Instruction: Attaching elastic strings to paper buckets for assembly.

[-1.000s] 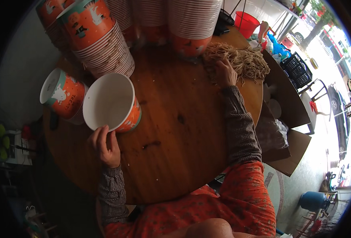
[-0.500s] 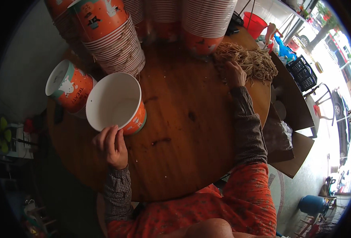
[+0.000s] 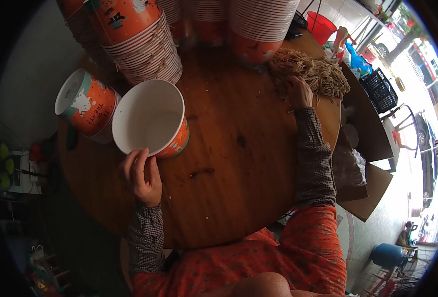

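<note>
A paper bucket (image 3: 176, 141), white inside and orange with a green base outside, stands upright at left-centre on the table. My left hand (image 3: 144, 178) holds its near rim, with the index fingertip just over the edge and the thumb outside. At the far right lies a tangled pile of beige cord (image 3: 323, 74). My right hand (image 3: 299, 92) is at its left edge, fingers bent around cord strands; the fingertips are partly hidden in shadow.
An upturned orange bucket (image 3: 97, 106) sits left of the white-lined one. Tall stacks of nested buckets (image 3: 149, 54) and more stacks (image 3: 258, 24) line the far side of the round wooden table (image 3: 238, 198). Cardboard boxes (image 3: 365, 193) stand beyond its right edge.
The held bucket has shifted slightly away and to the right, my left hand following at its rim. My right hand has moved slightly right at the pile's edge.
</note>
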Tool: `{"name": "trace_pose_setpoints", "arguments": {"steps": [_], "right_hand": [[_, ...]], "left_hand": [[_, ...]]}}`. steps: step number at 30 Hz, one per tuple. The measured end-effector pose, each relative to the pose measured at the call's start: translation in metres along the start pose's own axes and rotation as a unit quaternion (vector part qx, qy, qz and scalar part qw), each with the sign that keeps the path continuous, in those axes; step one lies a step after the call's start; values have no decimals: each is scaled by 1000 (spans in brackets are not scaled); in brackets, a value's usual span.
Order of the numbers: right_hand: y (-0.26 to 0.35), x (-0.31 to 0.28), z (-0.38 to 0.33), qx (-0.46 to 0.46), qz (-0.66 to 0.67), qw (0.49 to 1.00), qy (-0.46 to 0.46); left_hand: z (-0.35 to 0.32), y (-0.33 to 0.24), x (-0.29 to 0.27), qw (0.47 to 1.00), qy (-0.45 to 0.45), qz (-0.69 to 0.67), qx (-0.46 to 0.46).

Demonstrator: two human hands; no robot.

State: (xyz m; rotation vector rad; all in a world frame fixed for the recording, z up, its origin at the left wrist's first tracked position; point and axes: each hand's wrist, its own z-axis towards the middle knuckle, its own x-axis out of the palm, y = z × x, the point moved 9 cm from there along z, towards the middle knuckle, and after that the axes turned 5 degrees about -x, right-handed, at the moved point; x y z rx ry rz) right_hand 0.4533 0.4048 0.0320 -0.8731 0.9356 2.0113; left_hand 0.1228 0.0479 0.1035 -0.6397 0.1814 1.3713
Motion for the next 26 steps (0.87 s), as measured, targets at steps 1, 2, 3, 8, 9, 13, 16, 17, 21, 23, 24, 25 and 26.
{"name": "trace_pose_setpoints", "arguments": {"steps": [1, 2, 3, 8, 9, 13, 16, 17, 21, 23, 24, 25, 26], "right_hand": [[-1, 0, 0, -2, 0, 1000, 0], [1, -2, -1, -11, 26, 999, -14], [8, -6, -1, -21, 54, 998, -28], [35, -11, -2, -29, 226, 974, -15], [44, -5, -3, -36, 304, 952, 13], [165, -5, -47, -38, 491, 825, 279], [230, -14, -89, -33, 578, 718, 387], [241, -11, -100, -67, 601, 701, 380], [266, -24, -116, -131, 537, 751, 361], [268, -27, -116, -135, 532, 753, 362], [269, -28, -117, -140, 524, 758, 363], [268, -28, -117, -140, 525, 757, 363], [268, -26, -118, -141, 518, 759, 367]], "left_hand": [[1, -2, 1, 1000, 3, -1, 1], [2, -4, 1, 1000, 2, -1, -1], [2, -7, -1, 1000, -7, -2, -5], [-8, -22, 0, 998, 5, -59, 22], [-10, -27, 5, 993, 41, -110, -1], [-34, -26, 51, 843, 169, -403, -312], [-79, -21, 93, 621, 269, -536, -504], [-80, -20, 93, 625, 265, -530, -509], [-84, -28, 93, 586, 276, -576, -498], [-88, -26, 92, 590, 268, -559, -518], [-86, -21, 90, 633, 269, -515, -512], [-84, -17, 88, 674, 270, -470, -503], [-84, -17, 87, 674, 270, -469, -503]]}}
